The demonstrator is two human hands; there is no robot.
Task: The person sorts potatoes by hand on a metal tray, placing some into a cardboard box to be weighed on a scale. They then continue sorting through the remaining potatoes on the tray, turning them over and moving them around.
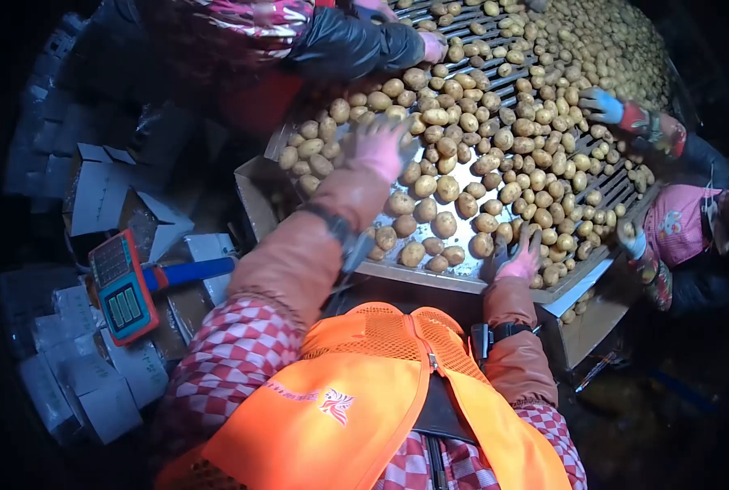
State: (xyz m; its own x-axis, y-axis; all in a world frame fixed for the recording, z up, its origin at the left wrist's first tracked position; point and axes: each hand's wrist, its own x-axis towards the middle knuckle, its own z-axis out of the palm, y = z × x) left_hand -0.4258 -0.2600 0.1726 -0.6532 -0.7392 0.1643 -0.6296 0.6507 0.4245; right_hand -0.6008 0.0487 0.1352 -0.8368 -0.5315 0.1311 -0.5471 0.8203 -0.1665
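Pink-gloved left hand (378,149) spread open, palm down over potatoes (462,139) at near-left part of metal sorting tray (430,276). Right hand (518,260), pink glove, fingers spread, resting at tray's near edge, touching potatoes, gripping nothing. Potatoes heaped across whole tray. Co-worker's blue-gloved hand (599,104) at right edge; another hand (433,46) at top. Scale (123,286), cardboard boxes (107,192) left.

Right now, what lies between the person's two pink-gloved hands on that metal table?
In the head view, loose potatoes fill the stretch between the left hand and the right hand, lying on the shiny metal table.
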